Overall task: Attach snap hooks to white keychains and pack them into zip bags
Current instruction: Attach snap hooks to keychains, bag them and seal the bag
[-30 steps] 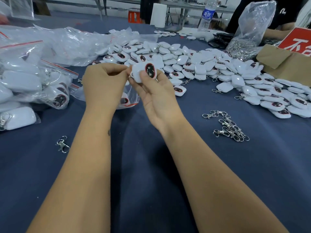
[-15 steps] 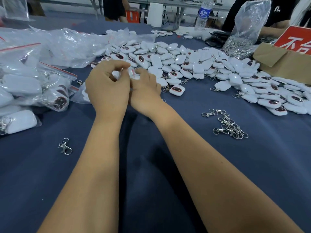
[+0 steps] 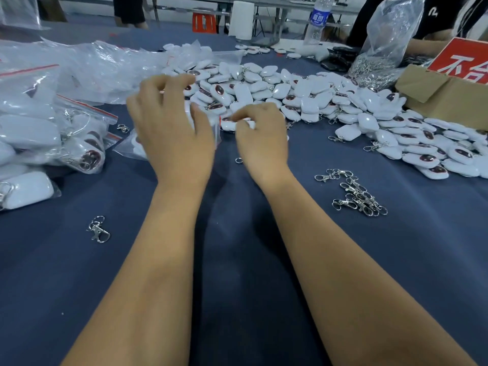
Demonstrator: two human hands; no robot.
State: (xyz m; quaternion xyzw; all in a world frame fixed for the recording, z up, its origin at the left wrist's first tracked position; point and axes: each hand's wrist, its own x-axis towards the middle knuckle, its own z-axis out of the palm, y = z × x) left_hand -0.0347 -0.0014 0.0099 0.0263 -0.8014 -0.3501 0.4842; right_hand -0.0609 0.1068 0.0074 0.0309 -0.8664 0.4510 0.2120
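Note:
My left hand (image 3: 171,128) hovers blurred over a clear zip bag (image 3: 129,147), fingers spread and loosely curled, with nothing visibly in them. My right hand (image 3: 262,140) has its fingertips pinched together at the bag's red-striped mouth; the bag's edge seems caught between them. A white keychain (image 3: 228,126) lies just under those fingertips. A big heap of white keychains (image 3: 290,96) spreads behind both hands. To the right lies a loose pile of snap hooks (image 3: 356,196), and a single snap hook (image 3: 99,229) lies at the left.
Filled zip bags (image 3: 39,133) are stacked at the left, with empty plastic behind them. A cardboard box (image 3: 443,99) with a red sign, a plastic bag of hooks (image 3: 383,48) and a water bottle (image 3: 317,19) stand at the back right. A small ring (image 3: 239,160) lies between my wrists.
The keychain I held up a second ago went down to the bag. My hands, then pressed together, have drawn apart, and the left has lifted with its fingers spread.

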